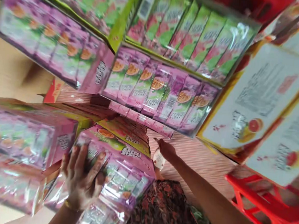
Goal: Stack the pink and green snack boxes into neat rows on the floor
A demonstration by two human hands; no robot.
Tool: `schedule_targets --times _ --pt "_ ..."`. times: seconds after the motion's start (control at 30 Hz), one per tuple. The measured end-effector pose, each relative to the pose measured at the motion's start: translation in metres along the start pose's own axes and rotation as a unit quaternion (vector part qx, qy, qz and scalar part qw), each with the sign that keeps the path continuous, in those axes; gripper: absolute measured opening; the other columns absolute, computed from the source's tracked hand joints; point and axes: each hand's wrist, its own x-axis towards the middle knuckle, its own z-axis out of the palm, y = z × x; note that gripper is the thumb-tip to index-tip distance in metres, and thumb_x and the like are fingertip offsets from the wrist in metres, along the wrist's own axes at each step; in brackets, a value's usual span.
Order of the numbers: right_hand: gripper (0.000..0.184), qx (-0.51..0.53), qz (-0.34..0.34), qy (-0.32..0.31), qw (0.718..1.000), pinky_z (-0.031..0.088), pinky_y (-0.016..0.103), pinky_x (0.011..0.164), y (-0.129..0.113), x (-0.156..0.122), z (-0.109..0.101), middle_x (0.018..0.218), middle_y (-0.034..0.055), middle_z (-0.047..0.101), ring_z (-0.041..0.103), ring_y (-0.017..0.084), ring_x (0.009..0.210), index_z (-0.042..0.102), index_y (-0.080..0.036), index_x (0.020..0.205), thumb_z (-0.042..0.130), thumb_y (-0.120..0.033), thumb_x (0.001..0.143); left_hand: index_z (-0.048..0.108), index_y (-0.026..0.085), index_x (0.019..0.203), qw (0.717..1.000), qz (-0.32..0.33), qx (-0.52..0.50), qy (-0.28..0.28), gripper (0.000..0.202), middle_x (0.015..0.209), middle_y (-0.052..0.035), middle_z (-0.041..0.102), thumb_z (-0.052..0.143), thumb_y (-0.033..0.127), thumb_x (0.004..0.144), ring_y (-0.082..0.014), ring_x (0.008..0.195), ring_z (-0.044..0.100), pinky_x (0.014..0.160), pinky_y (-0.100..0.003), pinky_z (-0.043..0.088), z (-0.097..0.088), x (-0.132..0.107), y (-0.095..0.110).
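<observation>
My left hand (83, 176) lies with fingers spread on a clear-wrapped pink pack of sachets (128, 177). The pack has passion fruit pictures and sits on top of another wrapped pack (100, 215). My right hand (166, 149) is further forward over the striped floor, its fingers curled and partly hidden. Right below it shows a round white disc-like thing (159, 159) with faint print. Blur leaves it unclear whether the hand grips this disc or only touches it.
Stacked pink packs (159, 88) and green packs (189, 35) stand ahead. More pink packs (20, 133) are at left. White cartons with fruit pictures (261, 96) and a red plastic stool (269, 204) are at right. Patterned dark cloth (165, 210) covers my lap.
</observation>
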Motion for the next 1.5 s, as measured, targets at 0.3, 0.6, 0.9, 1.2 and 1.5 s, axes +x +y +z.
schedule_targets --times 0.3,0.6,0.9,1.2,1.5 --pt "0.044 0.29 -0.008 0.202 0.935 0.042 0.035 0.062 -0.057 -0.163 -0.048 0.067 0.0044 0.054 0.053 0.022 0.064 0.05 -0.024 0.075 0.031 -0.062 0.086 0.049 0.033 0.139 0.999 0.008 0.04 -0.008 0.054 0.156 -0.008 0.027 0.051 0.028 0.085 -0.0327 0.145 0.021 0.116 -0.056 0.016 -0.008 0.001 0.002" --pt "0.041 0.396 -0.09 0.175 0.897 0.045 0.033 0.069 -0.156 -0.242 -0.037 0.074 0.0055 0.056 0.053 0.02 0.074 0.057 -0.021 0.074 0.048 -0.06 0.084 0.061 0.025 0.128 0.996 -0.031 -0.081 -0.022 0.043 0.147 -0.0124 0.04 0.05 0.023 0.086 -0.0344 0.141 0.026 0.114 -0.058 0.019 -0.033 -0.011 0.013" --pt "0.054 0.556 -0.058 -0.113 0.821 0.032 0.022 0.044 -0.281 -0.275 0.048 0.062 -0.0041 0.053 0.039 0.009 0.045 0.055 -0.02 0.084 0.079 -0.061 0.058 0.058 0.018 0.081 0.597 -0.49 -0.635 -0.018 0.042 0.068 -0.0045 0.059 0.038 0.054 0.089 -0.0169 0.062 0.057 0.063 -0.031 0.049 -0.134 -0.132 0.026" --pt "0.039 0.005 -0.496 0.134 0.858 0.045 0.039 0.097 -0.378 -0.234 0.123 0.112 0.0124 0.062 0.054 0.022 0.108 0.064 -0.017 0.107 0.033 -0.037 0.095 0.055 0.014 0.074 0.484 -0.531 -0.674 0.173 0.04 0.054 0.0053 0.04 0.06 0.054 0.08 -0.0059 0.047 0.039 0.05 -0.02 0.04 -0.133 -0.248 -0.058" --pt "0.052 -0.399 -0.537 0.198 0.716 0.012 0.051 0.119 -0.423 -0.137 0.123 0.155 0.0028 0.028 0.018 0.021 0.144 0.036 -0.021 0.147 0.022 -0.028 0.097 0.049 0.017 0.082 0.514 -0.583 -0.619 0.111 0.016 0.059 0.0038 0.05 0.044 0.026 0.095 -0.0062 0.04 0.039 0.041 -0.021 0.032 -0.048 -0.23 -0.13"
